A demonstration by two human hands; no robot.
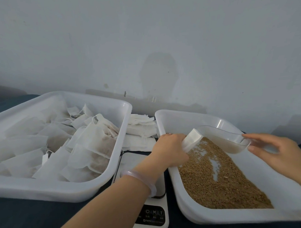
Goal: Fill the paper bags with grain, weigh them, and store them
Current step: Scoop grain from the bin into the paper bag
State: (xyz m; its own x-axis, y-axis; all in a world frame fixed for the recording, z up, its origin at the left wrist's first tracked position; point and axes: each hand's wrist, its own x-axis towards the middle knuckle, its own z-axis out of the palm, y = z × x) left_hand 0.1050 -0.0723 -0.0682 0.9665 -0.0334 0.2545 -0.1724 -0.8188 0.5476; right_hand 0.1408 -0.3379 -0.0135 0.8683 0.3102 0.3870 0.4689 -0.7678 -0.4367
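My left hand (169, 148) grips a small white paper bag (192, 139), mouth up, over the left edge of the right white tray (228, 217). Brown grain (220, 181) covers that tray's floor. My right hand (279, 152) holds a clear plastic scoop (225, 138) by its right end, above the grain and just right of the bag. A white kitchen scale (153, 214) sits between the trays, partly under my left forearm. The left white tray (41, 192) holds several filled paper bags (90, 146).
A stack of empty white bags (140, 130) lies on the dark table between the trays, behind the scale. A pale wall stands close behind both trays. The table's dark surface (40, 215) shows at the front left.
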